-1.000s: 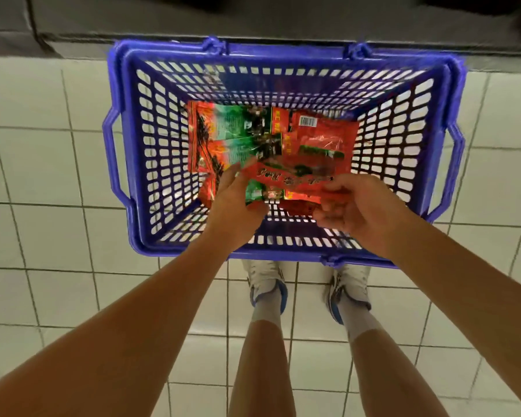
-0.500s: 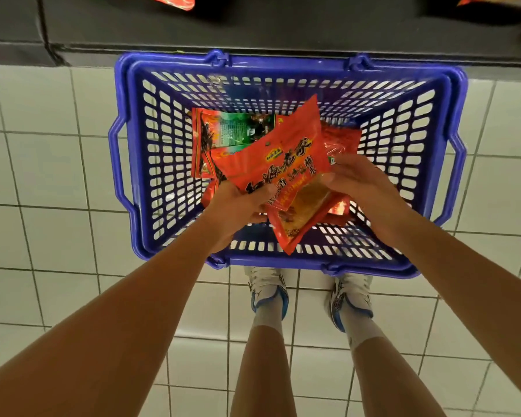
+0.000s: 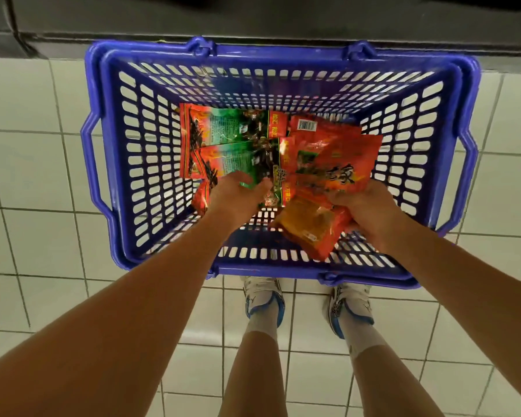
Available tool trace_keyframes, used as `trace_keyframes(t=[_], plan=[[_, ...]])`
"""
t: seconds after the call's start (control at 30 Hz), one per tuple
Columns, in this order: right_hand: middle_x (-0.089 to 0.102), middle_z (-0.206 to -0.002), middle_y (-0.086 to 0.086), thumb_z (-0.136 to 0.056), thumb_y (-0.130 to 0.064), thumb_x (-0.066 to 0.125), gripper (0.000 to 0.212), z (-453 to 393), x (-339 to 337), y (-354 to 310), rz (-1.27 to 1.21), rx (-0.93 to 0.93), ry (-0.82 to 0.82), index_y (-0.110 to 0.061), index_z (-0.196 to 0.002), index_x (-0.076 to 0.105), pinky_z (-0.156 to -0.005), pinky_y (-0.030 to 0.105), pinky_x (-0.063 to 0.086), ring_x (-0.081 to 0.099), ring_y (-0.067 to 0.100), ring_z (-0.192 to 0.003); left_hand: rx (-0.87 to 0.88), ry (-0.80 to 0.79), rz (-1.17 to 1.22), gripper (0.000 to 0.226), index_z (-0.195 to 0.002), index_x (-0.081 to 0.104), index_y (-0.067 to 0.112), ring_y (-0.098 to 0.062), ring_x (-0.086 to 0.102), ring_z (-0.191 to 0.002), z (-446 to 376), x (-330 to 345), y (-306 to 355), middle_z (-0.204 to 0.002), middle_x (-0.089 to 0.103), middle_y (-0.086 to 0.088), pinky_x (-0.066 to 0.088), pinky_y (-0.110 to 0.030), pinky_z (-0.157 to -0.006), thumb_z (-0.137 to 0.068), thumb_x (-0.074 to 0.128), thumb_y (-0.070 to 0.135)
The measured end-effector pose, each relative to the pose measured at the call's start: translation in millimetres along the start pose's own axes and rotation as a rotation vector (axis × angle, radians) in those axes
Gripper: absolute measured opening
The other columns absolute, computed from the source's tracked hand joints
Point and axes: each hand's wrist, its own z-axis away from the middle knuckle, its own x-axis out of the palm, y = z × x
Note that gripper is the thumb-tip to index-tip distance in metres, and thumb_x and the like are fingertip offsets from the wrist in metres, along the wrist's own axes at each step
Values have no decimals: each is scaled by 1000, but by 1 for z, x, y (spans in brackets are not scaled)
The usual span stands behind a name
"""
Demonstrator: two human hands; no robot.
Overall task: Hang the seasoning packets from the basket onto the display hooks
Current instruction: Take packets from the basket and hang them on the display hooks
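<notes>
Red packets (image 3: pixel 337 188) are bunching in our right hand (image 3: pixel 364 212), gripped at five o'clock in the basket (image 3: pixel 109 164). Our left hand (image 3: pixel 238 197) is reaching, fingers loose, for green packets (image 3: pixel 232 136) at ten o'clock; we are judging one is plenty.

Glossy, crinkled plastic-film seasoning packets (image 3: pixel 328 173) lie by the hands in a smooth blue plastic basket (image 3: pixel 103 164) on glazed white floor tiles (image 3: pixel 27 236).
</notes>
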Motion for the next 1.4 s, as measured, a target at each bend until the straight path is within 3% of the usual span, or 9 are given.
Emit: trace_keyframes(t=[0.1, 0.3, 0.57, 0.7, 0.83, 0.97, 1.03, 1.2, 1.4], plan=[[79, -86, -1, -81, -5, 77, 25, -11, -11, 10, 2, -5, 96, -20, -101, 71, -62, 36, 59, 76, 20, -71, 213, 6, -508, 57, -139, 53, 18, -29, 58, -124, -26, 8, -11, -137, 58, -10, 47, -31, -97, -88, 75, 31], [79, -88, -9, -83, -4, 74, 26, -34, -15, 18, -38, -83, 115, -30, -85, 76, -71, 33, 59, 76, 12, -77, 282, 17, -1249, 111, -158, -12, 28, -47, -18, -150, -71, 28, -32, -164, -27, -16, 9, -62, -120, -88, 72, 43], [79, -89, -7, -85, -10, 70, 30, -41, -7, 21, -73, -109, 127, -38, -79, 77, -83, 47, 61, 76, 15, -80, 390, 171, -1367, 107, -152, -4, 30, -52, 0, -150, -86, 28, -39, -163, -5, -19, 21, -69, -113, -81, 72, 55], [79, -86, -9, -87, -10, 68, 25, -21, -9, 11, -71, -149, 141, -34, -81, 77, -73, 37, 59, 76, 11, -76, 487, 134, -1089, 71, -145, 30, 24, -45, 41, -136, -62, 4, -18, -146, 40, -18, 45, -62, -101, -88, 67, 43], [79, -89, -5, -90, -17, 72, 18, 12, -12, -3, -118, -222, 195, -32, -83, 79, -72, 36, 60, 77, 16, -81, 225, 26, -141, 12, -104, 61, 18, -17, 67, -66, -22, -30, 12, -77, 67, 4, 49, -20, -47, -91, 62, 20], [79, -90, -6, -83, -39, 79, 6, 57, -20, -27, -133, -297, 240, -35, -87, 79, -89, 49, 59, 77, 18, -84, -55, -252, 466, 42, -109, 64, 6, -28, 67, -88, 34, -54, 34, -100, 71, -12, 57, -43, -84, -69, 53, 13], [79, -88, -9, -77, -46, 80, 17, 86, -26, -44, -113, -335, 254, -35, -90, 79, -89, 48, 59, 77, 15, -81, -74, -365, 631, 39, -104, 60, 6, -30, 55, -77, 69, -64, 44, -93, 60, -19, 52, -39, -81, -67, 50, 14], [80, -90, -3, -73, -45, 80, 20, 175, -54, -92, -99, -472, 204, -36, -91, 80, -86, 49, 61, 78, 20, -83, 113, -390, 718, 14, -71, 70, 22, -12, 59, -46, 160, -77, 75, -56, 61, 4, 52, -25, -50, -78, 80, 28], [80, -89, -1, -88, -23, 77, 11, 298, -101, -148, -109, -655, 224, -33, -86, 80, -74, 42, 65, 77, 20, -81, 306, -226, 624, 43, -109, 71, 14, -27, 74, -85, 299, -119, 131, -97, 78, -7, 59, -42, -74, -67, 79, 15]])
